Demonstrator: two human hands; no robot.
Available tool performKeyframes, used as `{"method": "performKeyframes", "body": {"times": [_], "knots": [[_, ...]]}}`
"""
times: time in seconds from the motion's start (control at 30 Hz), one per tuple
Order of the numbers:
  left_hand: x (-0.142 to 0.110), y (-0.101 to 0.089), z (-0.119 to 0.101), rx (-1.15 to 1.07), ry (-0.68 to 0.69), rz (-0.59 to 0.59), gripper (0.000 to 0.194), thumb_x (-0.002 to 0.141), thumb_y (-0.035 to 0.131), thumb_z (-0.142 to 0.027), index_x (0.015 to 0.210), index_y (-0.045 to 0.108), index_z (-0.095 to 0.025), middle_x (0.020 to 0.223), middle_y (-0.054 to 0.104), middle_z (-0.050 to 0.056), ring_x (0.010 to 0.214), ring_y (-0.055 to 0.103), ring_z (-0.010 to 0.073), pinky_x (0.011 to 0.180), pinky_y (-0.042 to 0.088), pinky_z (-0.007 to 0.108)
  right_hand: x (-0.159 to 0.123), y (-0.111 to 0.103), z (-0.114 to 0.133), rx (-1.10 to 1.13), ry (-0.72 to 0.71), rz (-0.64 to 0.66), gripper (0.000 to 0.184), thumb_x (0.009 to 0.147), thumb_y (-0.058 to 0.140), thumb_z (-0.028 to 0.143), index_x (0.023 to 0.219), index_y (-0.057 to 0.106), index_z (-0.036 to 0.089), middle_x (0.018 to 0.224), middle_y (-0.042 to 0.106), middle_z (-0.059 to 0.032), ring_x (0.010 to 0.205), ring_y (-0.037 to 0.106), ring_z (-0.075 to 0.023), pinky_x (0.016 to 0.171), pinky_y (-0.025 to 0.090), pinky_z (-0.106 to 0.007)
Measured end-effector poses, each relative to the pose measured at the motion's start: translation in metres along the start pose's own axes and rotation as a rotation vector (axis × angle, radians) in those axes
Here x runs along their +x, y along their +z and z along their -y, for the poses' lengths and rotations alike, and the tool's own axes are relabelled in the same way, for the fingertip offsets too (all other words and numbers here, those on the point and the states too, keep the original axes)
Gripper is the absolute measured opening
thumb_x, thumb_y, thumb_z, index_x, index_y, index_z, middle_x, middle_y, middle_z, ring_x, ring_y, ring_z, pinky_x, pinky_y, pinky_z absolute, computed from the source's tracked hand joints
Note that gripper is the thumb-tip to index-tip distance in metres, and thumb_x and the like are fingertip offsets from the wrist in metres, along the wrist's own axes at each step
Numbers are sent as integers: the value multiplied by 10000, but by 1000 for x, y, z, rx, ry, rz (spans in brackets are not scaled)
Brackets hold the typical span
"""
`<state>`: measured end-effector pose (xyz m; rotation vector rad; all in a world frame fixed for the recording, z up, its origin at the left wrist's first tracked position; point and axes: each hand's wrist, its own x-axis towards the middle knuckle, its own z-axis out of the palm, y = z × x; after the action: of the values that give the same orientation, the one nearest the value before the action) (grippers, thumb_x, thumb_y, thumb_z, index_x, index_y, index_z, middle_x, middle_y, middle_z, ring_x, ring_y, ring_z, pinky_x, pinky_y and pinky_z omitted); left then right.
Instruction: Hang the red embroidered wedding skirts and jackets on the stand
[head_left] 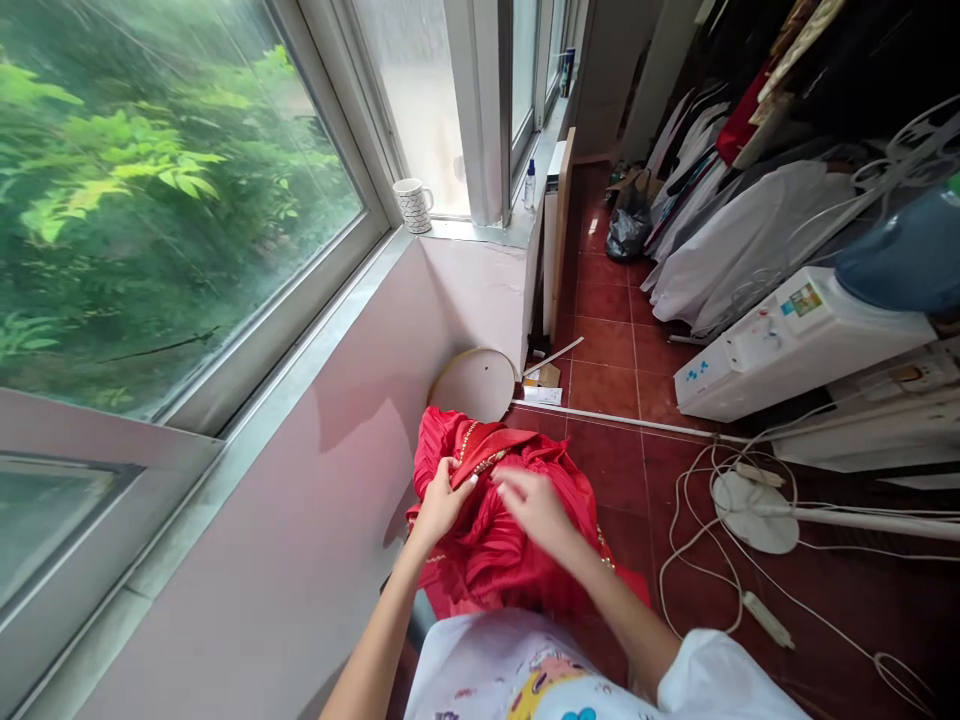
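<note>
A bunched red garment (510, 555) with gold beaded trim lies in front of my body, gathered in folds. On its left side my left hand (444, 500) pinches the red cloth near the trim, thumb and fingers closed on it. Just right of the trim, my right hand (536, 505) hovers over or touches the folds; its fingers are smeared by motion, so their grip is unclear. More gold trim shows at the garment's lower right edge.
A pink wall with a window sill runs along the left, bearing a patterned mug (413, 206) and a small bottle (529, 185). A round board (472, 385) leans in the corner. Right are a water dispenser (780, 335), hanging clothes (739, 235) and tangled cables with a power strip (766, 620).
</note>
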<state>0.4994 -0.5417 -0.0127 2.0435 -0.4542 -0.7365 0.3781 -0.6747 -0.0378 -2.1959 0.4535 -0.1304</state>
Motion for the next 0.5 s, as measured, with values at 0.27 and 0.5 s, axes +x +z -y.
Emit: {"method": "performKeyframes", "body": {"times": [0.27, 0.5], "knots": [[-8, 7, -19, -403, -124, 76, 366, 636, 628, -291, 896, 381, -221, 714, 560, -66, 576, 495, 92, 579, 386, 195, 102, -27, -115, -230, 153, 314, 798, 689, 588, 187, 1436, 313, 243, 1517, 226, -94, 1387, 190, -313, 1054, 275, -496], [-23, -20, -45, -517, -177, 121, 465, 618, 675, -276, 1015, 439, -220, 774, 593, -38, 624, 560, 115, 612, 449, 222, 119, -23, -98, -221, -24, 482, 351, 697, 546, 152, 997, 717, 216, 989, 697, -50, 904, 612, -193, 784, 436, -253]]}}
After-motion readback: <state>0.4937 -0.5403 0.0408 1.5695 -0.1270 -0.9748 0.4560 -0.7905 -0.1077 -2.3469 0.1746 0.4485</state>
